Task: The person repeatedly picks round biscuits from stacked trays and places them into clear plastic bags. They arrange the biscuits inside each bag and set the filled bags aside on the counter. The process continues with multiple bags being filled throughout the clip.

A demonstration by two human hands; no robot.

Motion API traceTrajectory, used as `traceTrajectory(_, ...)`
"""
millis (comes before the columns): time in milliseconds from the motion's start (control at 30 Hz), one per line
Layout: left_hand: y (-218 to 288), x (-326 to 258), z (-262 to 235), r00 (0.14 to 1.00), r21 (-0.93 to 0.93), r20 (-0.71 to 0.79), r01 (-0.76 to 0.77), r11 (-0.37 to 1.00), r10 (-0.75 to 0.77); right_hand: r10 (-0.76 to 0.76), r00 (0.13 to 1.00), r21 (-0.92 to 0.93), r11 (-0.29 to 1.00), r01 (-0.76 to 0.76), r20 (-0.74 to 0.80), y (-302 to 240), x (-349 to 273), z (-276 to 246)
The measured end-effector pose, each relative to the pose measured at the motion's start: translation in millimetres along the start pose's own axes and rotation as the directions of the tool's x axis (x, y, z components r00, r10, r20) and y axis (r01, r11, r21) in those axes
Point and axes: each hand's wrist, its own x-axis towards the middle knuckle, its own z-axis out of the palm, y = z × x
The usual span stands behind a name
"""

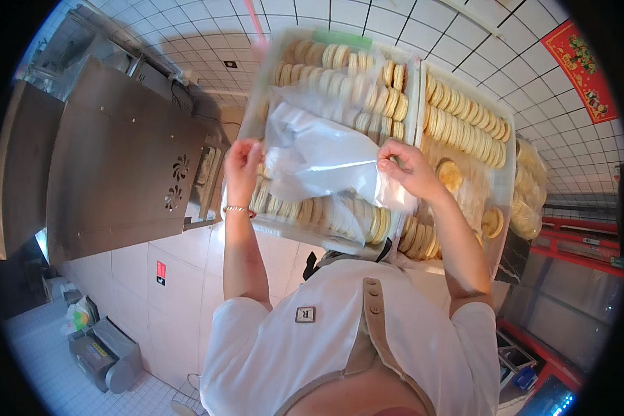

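Observation:
A translucent white plastic bag point(319, 149) is spread over rows of round flat breads point(333, 83) in the left bin point(253, 121). At its right end, my right hand point(405, 170) is closed on the plastic, thumb and fingers pinched together, with a crumpled part hanging below. My left hand point(243, 166) is by the bag's left edge, over the bin's left side. Motion smears its fingers, so I cannot see whether it grips anything. Breads in stacked rows show above and below the bag.
A second bin point(509, 149) with more bread rows and a few loose rounds adjoins on the right. Beyond it sits a clear bag of breads point(527, 187). A large metal machine point(118, 159) stands at left, a red-framed cabinet point(568, 267) at right. Tiled wall point(457, 35) lies behind.

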Motion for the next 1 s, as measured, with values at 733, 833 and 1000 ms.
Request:
traceTrajectory(733, -10.1, 6.3, 26.6, 0.894, -0.153, 0.447, 0.08, 0.985, -0.004, -0.182, 0.981, -0.787, 0.613, 0.066, -0.06, 9.0, -57.5, -2.6)
traceTrajectory(833, -1.0, 12.6, 14.4, 0.904, 0.026, 0.426, 0.007, 1.0, -0.018, -0.244, 0.967, -0.819, 0.568, 0.081, -0.074, 18.8, -69.0, -13.9)
traceTrajectory(1000, -8.7, 20.6, 5.3, 0.892, 0.485, 0.449, -0.206, 0.85, -0.04, 0.045, 0.933, -0.796, 0.507, -0.33, -0.358, 34.7, -84.4, -37.0)
